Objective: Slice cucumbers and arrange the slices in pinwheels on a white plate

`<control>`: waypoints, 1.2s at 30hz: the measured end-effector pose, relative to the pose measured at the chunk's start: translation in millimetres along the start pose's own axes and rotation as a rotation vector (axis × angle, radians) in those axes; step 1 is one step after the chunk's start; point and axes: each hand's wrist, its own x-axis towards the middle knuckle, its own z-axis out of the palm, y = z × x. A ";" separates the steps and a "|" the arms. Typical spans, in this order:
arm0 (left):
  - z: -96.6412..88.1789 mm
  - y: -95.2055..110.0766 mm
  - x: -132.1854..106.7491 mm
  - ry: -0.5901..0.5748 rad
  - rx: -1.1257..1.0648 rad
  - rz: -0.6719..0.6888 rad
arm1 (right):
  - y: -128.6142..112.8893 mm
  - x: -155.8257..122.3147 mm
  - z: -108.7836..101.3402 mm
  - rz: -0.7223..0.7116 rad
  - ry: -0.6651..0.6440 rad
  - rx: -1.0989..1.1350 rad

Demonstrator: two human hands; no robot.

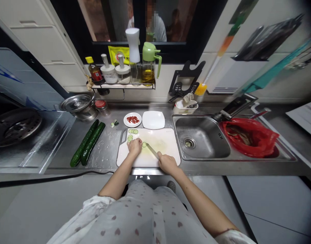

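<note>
My right hand (168, 163) grips a kitchen knife (152, 150) by its handle, the blade pointing up and left across the white cutting board (168, 139). At the blade's tip lies a single cucumber slice (144, 144). My left hand (135, 146) rests over the board's left part with its fingers curled together, touching or just beside a small group of cucumber slices (129, 138). Whatever is under those fingers is hidden. Above them, overlapping cucumber slices (133, 131) lie in a row near the board's top left corner.
Two whole cucumbers (90, 144) lie left of the board, with cucumber ends (115, 123) nearby. Behind it stand a plate of chopped red pieces (128, 124) and a white square plate (153, 120). A sink (202, 135) adjoins on the right, with a red bag (262, 135) beyond.
</note>
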 end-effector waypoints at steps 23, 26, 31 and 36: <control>-4.9 2.6 1.7 -0.036 0.000 -0.003 | 1.0 12.2 1.6 -0.047 -0.049 -0.066; -4.3 2.8 3.0 -0.038 0.004 -0.006 | 0.3 17.4 1.0 -0.050 -0.065 -0.068; -5.5 3.2 3.5 -0.044 -0.004 -0.002 | -1.8 24.7 0.3 -0.072 -0.058 -0.061; -5.8 3.1 4.7 -0.046 -0.004 -0.006 | -4.1 27.3 -1.6 -0.057 -0.071 -0.044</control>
